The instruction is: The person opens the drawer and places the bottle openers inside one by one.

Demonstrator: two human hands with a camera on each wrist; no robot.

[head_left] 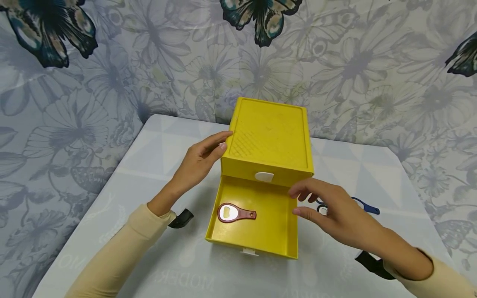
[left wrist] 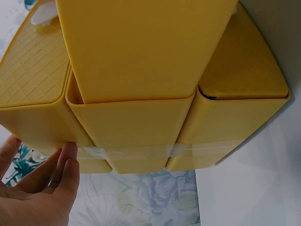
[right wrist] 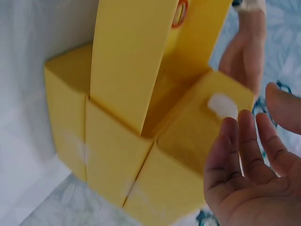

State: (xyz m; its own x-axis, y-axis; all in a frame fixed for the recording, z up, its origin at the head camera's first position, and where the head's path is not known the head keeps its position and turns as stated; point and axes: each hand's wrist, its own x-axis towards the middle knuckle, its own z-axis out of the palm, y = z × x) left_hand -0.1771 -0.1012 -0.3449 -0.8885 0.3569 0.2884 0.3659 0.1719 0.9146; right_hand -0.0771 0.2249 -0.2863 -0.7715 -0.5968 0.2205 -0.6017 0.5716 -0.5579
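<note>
A yellow drawer unit [head_left: 271,134] stands on the table, its middle drawer [head_left: 273,231] pulled out toward me. Inside this drawer, toward the left, lies a bottle opener [head_left: 228,212] with a dark red handle and a metal middle. My left hand [head_left: 197,163] rests its fingertips on the unit's upper left side, fingers extended. In the left wrist view, those fingers [left wrist: 69,165] touch the yellow wall. My right hand [head_left: 335,205] hovers by the drawer's right edge, fingers loosely bent and holding nothing. The right wrist view shows its palm [right wrist: 258,202] bare.
Beyond my right hand lies a blue-handled object [head_left: 370,207], partly hidden by the hand. White pull tabs mark the drawer fronts, such as the upper tab [head_left: 264,177]. Clear tape [left wrist: 136,151] crosses the unit's side. Patterned fabric [head_left: 167,62] hangs behind the table.
</note>
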